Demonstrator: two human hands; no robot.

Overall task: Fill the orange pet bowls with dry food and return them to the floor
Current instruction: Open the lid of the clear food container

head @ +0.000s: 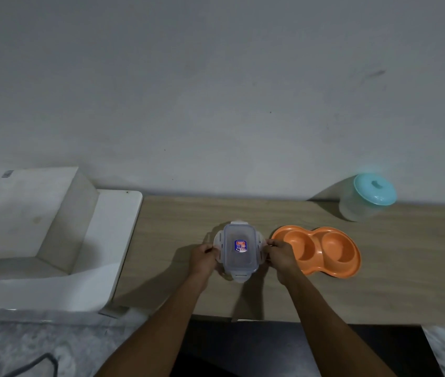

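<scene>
Left grip (203, 257) and right grip (281, 254) pinch side clasps of the lidded container (239, 250) at frame centre, probably to unlatch it beside the empty orange pet bowls (332, 250).

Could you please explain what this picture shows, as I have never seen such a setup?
No machine here: a person wears a wide-angle camera on the head, looking down, so both arms enter from below. It is the only view. The left hand and right hand grip opposite sides of a clear lidded container on a wooden table. Right of it lies the orange double pet bowl, both wells empty. Behind that stands a clear tub with a turquoise lid; a white block sits at the left.
</scene>
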